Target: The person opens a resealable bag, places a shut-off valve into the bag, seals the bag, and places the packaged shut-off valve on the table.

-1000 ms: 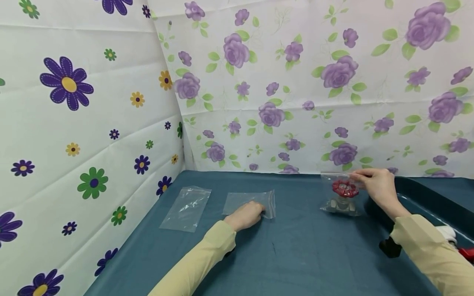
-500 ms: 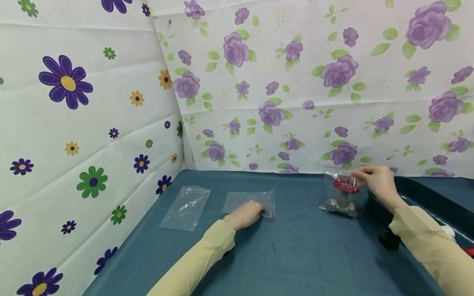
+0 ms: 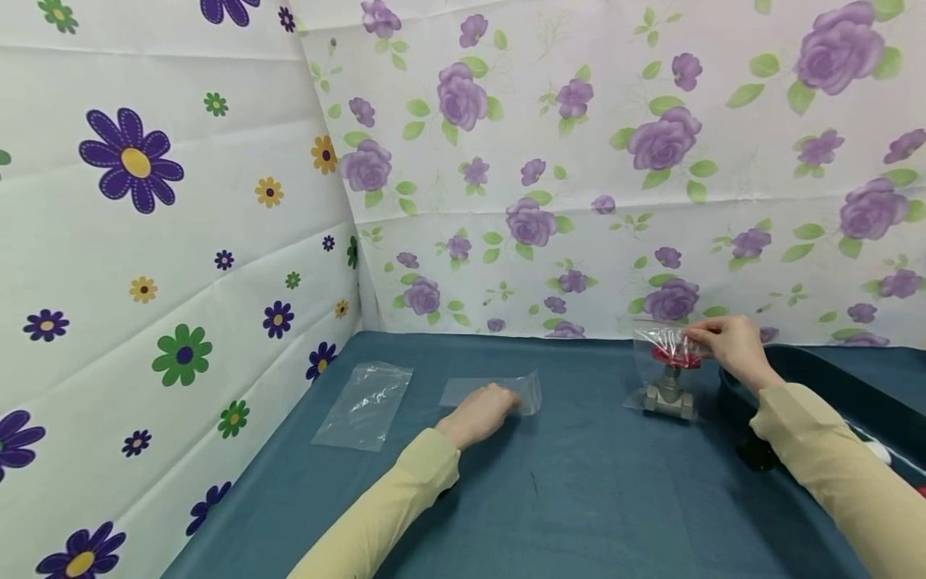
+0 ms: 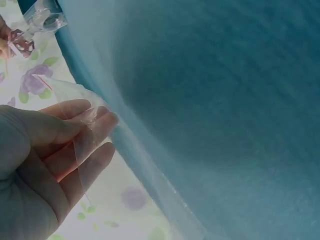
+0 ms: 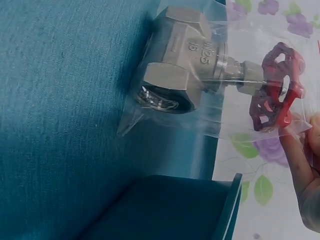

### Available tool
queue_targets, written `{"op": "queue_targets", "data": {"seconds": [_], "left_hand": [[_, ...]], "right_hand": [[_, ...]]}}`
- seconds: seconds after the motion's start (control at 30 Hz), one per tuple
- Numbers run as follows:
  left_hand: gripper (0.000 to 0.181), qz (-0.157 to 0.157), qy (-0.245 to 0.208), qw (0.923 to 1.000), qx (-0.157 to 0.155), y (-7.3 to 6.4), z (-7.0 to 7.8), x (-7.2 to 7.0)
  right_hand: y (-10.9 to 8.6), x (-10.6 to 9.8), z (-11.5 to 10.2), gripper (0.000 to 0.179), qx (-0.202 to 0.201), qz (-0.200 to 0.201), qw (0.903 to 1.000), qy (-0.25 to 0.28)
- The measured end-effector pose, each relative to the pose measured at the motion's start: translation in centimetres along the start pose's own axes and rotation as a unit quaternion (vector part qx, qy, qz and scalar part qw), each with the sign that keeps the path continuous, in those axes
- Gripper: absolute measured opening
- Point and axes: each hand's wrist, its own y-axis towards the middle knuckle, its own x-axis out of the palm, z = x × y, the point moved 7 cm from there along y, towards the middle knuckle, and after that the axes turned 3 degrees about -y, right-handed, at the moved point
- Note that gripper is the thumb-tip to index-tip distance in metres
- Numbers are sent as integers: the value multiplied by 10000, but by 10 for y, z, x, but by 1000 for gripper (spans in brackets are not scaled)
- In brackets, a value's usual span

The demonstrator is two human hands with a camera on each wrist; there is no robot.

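Note:
My right hand point(image 3: 734, 350) pinches the top edge of a clear zip bag point(image 3: 644, 346) at the back right. Inside stands a metal valve point(image 3: 669, 396), its red handwheel point(image 5: 281, 87) uppermost, near my fingers. The right wrist view shows the valve's hexagonal body point(image 5: 172, 55) low in the bag, close over the blue cloth. In the middle, my left hand point(image 3: 477, 414) holds a second clear zip bag point(image 3: 531, 392) by its edge; the left wrist view shows thumb and forefinger pinching the thin plastic point(image 4: 87, 125), which contains nothing visible.
A third clear bag point(image 3: 365, 406) lies flat at the left on the blue tablecloth point(image 3: 564, 498). On the right stands a dark tray point(image 3: 817, 370) with a white item point(image 3: 878, 452) in it, partly behind my sleeve. Flowered cloth walls point(image 3: 506, 161) close off the back and left.
My right hand has risen slightly, drawing the valve's bag taller and more upright. My left hand has tilted up the near edge of its bag, which lay flatter before.

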Motion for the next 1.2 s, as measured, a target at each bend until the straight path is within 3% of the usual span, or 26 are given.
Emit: {"op": "queue_targets", "data": {"seconds": [0.2, 0.37, 0.67, 0.87, 1.2], "left_hand": [[28, -23, -152, 9998, -99, -1, 2, -8], [28, 83, -249, 9997, -8, -1, 8, -14], [28, 246, -284, 9993, 89, 1, 20, -25], [28, 247, -336, 9990, 148, -1, 23, -26], [27, 348, -209, 9990, 190, -3, 20, -29]], "right_hand": [[6, 3, 2, 23, -108, 48, 9999, -49], [9, 6, -2, 25, -386, -65, 9989, -239], [17, 10, -2, 24, -464, -246, 9978, -401], [25, 19, 0, 19, -618, -279, 9942, -830], [33, 32, 2, 16, -886, -330, 9895, -1097]]}}
